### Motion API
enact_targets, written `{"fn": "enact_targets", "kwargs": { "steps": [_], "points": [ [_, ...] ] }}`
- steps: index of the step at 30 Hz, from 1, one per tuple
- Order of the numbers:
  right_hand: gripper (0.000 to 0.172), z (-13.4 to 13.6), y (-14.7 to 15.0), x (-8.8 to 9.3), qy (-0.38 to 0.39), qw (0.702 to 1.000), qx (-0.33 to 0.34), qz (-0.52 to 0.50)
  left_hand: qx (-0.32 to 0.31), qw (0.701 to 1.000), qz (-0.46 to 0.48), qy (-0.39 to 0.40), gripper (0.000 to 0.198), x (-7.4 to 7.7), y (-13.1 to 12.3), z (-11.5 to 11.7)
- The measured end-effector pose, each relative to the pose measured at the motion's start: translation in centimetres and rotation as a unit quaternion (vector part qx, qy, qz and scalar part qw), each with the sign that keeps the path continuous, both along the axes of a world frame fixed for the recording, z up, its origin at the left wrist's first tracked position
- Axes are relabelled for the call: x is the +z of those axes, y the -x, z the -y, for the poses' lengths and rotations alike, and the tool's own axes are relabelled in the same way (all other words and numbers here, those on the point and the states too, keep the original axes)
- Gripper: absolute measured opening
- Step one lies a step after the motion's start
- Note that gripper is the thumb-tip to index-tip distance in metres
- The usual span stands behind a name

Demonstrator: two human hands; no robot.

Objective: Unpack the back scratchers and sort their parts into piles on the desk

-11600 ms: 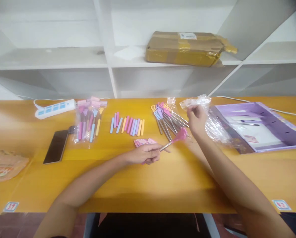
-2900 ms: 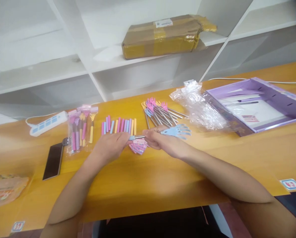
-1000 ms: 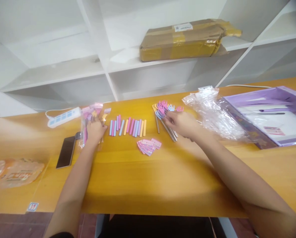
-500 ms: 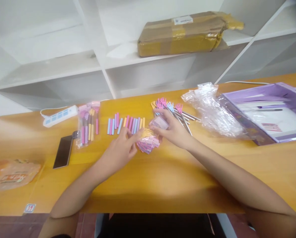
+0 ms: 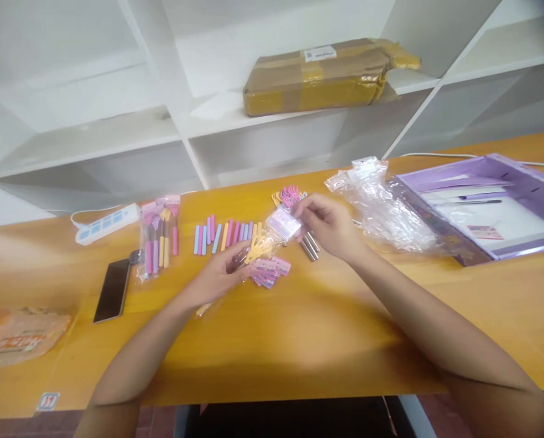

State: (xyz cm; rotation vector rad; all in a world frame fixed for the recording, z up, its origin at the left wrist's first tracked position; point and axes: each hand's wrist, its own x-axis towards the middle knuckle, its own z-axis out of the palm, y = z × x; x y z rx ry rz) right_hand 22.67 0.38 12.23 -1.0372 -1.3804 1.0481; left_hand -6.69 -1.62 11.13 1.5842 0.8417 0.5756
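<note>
My left hand (image 5: 219, 275) is curled round the bagged yellow scratcher (image 5: 257, 248), near the pink cards (image 5: 271, 272), while my right hand (image 5: 327, 226) pinches the clear bag (image 5: 283, 223) at its labelled end — 1 hard pull against that grip could, I judge, split the bag.

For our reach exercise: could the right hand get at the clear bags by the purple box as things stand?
Probably yes: the clear bags lie just beside the right hand, with no barrier visible between. It seems to be pinching the card, so may have to let go first.
</note>
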Motion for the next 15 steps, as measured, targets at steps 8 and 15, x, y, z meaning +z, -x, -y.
{"fn": "enact_targets", "kwargs": {
  "steps": [8,15],
  "points": [
    [0.034,0.2,-1.2,1.9,0.112,0.987,0.106,0.044,-0.03,0.985,-0.116,-0.126,0.056,1.2,0.6,-0.4],
    [0.048,-0.1,-0.9,0.8,0.116,0.972,0.164,0.117,-0.089,0.964,-0.169,-0.183,0.049,2.8,0.8,-0.1]
  ]
}}
